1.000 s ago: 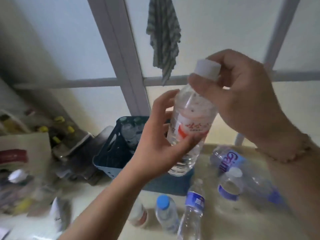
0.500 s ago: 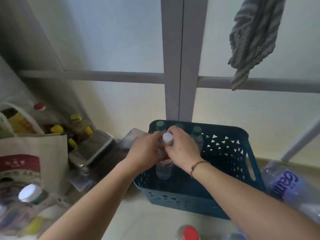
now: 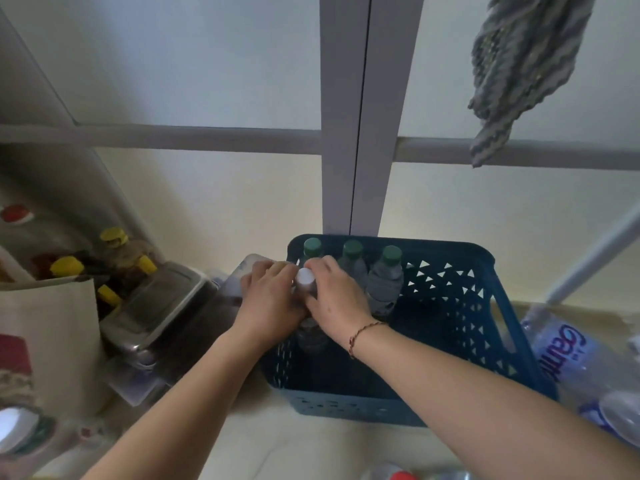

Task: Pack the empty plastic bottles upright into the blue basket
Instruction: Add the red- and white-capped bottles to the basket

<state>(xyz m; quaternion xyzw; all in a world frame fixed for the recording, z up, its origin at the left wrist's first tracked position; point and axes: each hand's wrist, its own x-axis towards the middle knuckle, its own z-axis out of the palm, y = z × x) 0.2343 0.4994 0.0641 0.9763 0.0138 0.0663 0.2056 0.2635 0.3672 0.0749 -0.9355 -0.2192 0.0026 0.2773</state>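
Note:
The blue basket [image 3: 481,327] stands on the pale table against the window frame. Three clear bottles with green caps [image 3: 390,271] stand upright along its far wall. A white-capped clear bottle [image 3: 305,279] stands upright in the basket's left side, in front of them. My left hand [image 3: 268,303] and my right hand [image 3: 337,296] both grip its upper part from either side, just below the cap. Its lower body shows dimly under my hands.
A large clear bottle with a blue-lettered label [image 3: 571,358] lies to the right of the basket. A red-capped bottle [image 3: 398,475] lies at the bottom edge. On the left are a metal lidded box [image 3: 156,306], yellow-capped bottles [image 3: 114,237] and a paper bag [image 3: 45,341]. A striped cloth [image 3: 519,64] hangs top right.
A second ago both hands held the white-capped bottle up in the air. They have since lowered it into the basket's left side, and it has sunk a little deeper over the last half second.

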